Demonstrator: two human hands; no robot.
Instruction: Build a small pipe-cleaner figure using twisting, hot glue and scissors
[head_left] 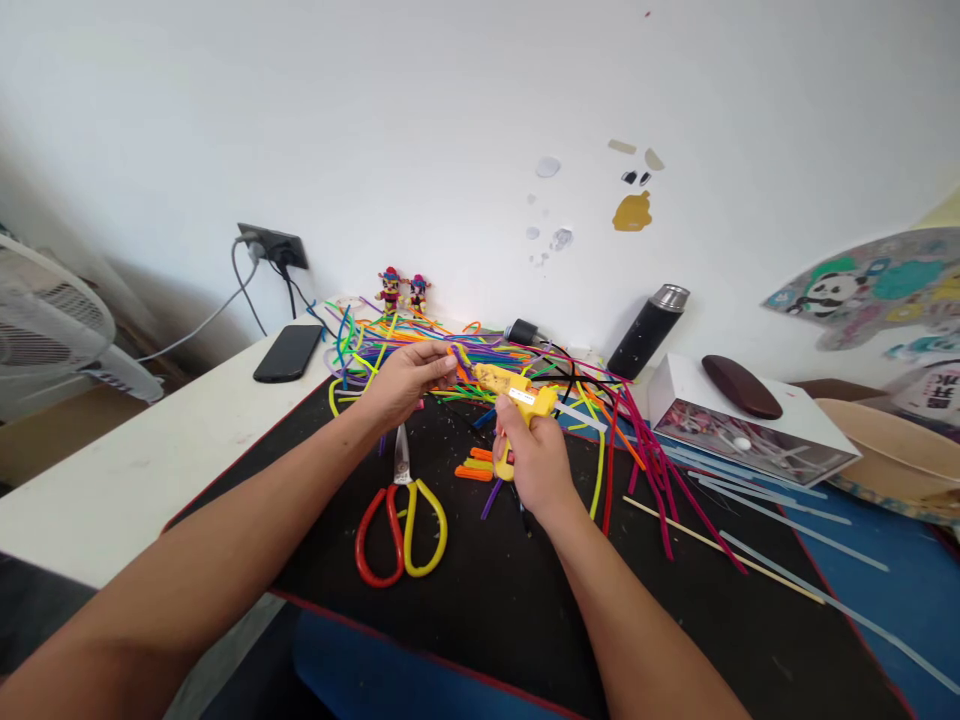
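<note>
My right hand (534, 455) is wrapped round the handle of a yellow hot glue gun (517, 390), a clear glue stick (585, 416) sticking out of its back. The gun's nozzle points left, close to a small piece of purple, orange and yellow pipe cleaners (462, 360) pinched in the fingers of my left hand (412, 378). Whether nozzle and piece touch, I cannot tell. Below my hands, scissors (403, 510) with one red and one yellow handle lie on the black mat (480, 610). Short folded orange and yellow pipe cleaners (475, 464) rest beside the glue gun.
Behind my hands spreads a heap of colourful pipe cleaners (360, 352), with two small figures (403, 291) at the wall. A phone (288, 353) lies left. At right are a black flask (648, 332), a white drawer box (754, 415), a wooden stick (720, 548) and loose glue sticks (787, 525).
</note>
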